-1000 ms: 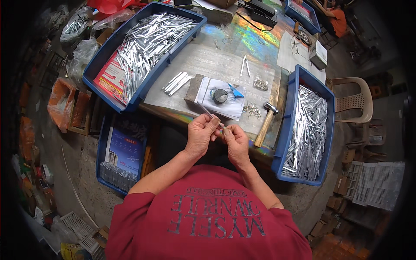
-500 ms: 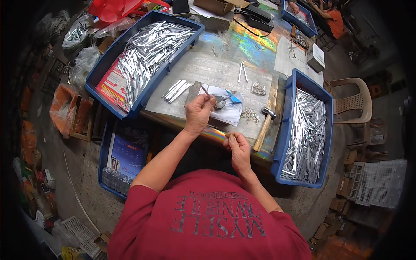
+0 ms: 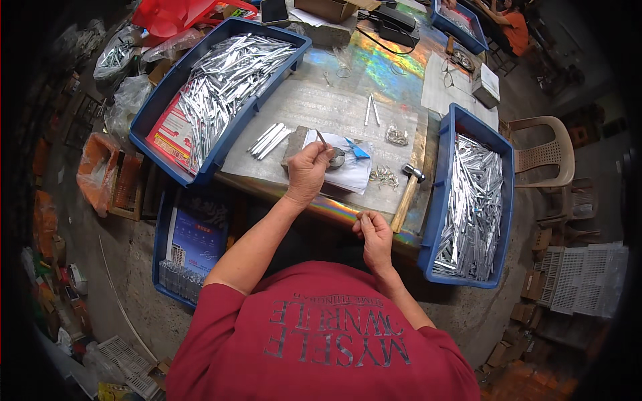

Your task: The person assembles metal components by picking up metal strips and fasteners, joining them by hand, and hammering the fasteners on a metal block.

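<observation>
My left hand (image 3: 309, 172) is closed around a thin metal rod (image 3: 321, 138) that sticks up past the fingers. It is over a white paper pad (image 3: 351, 178) beside a grey block (image 3: 297, 142). A small round dark piece (image 3: 337, 159) and a folded blue piece (image 3: 358, 150) lie on the pad, close to that hand. My right hand (image 3: 376, 239) is pinched shut at the table's front edge; anything between its fingertips is too small to make out. The hammer (image 3: 406, 199) with a wooden handle lies just right of it. Small metal parts (image 3: 384, 176) are scattered beside the pad.
Blue bins of silvery metal strips flank the work spot: a left bin (image 3: 217, 167) and a right bin (image 3: 428, 257). A row of strips (image 3: 269, 140), two separate strips (image 3: 372, 110) and a bag of small parts (image 3: 396, 135) lie on the table. A chair (image 3: 545, 157) stands at right.
My right hand has shifted slightly right and down along the table edge, its fingers still pinched. The left hand stays almost in place, with the rod a little more tilted.
</observation>
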{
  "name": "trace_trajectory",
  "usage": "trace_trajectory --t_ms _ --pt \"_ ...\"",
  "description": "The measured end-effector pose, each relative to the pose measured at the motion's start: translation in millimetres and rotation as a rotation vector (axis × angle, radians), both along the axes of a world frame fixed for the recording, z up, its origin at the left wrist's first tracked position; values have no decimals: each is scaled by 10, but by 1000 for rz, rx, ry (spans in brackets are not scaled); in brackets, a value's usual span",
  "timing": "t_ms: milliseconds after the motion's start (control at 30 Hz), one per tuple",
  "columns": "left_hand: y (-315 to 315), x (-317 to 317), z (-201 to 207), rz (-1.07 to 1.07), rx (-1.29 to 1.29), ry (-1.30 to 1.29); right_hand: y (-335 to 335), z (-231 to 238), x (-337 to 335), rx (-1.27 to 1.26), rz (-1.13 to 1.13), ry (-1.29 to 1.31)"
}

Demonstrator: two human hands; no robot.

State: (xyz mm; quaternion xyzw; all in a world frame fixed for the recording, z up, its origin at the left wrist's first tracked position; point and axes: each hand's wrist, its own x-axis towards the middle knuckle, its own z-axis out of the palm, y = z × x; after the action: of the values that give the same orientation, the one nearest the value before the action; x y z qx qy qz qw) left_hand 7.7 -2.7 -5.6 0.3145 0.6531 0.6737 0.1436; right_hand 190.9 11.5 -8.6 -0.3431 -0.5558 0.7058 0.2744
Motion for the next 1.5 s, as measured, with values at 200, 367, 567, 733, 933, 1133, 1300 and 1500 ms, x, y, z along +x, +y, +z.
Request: trace_trajectory --t_ms 200,367,567,733,933,1133,1300,1500 --pt "-3 -40 72 -25 -15 251 153 72 -101 51 -18 6" --pt "-1 -84 132 -130 -56 411 492 391 -555 577 -42 -22" --pt "24 -72 100 -147 -49 467 695 675 -1072 1086 144 -31" --pt "9 -77 56 -115 -67 464 664 593 -1055 1314 132 -40" --pt "22 -43 51 -44 39 420 487 311 -898 1438 -60 72" --pt "27 -20 35 -19 74 459 442 137 -795 1428 -25 78" --pt "13 -7 19 -38 44 414 435 127 -549 1377 121 -5" --pt "12 -29 37 -47 87 469 639 16 127 1069 -190 -714"
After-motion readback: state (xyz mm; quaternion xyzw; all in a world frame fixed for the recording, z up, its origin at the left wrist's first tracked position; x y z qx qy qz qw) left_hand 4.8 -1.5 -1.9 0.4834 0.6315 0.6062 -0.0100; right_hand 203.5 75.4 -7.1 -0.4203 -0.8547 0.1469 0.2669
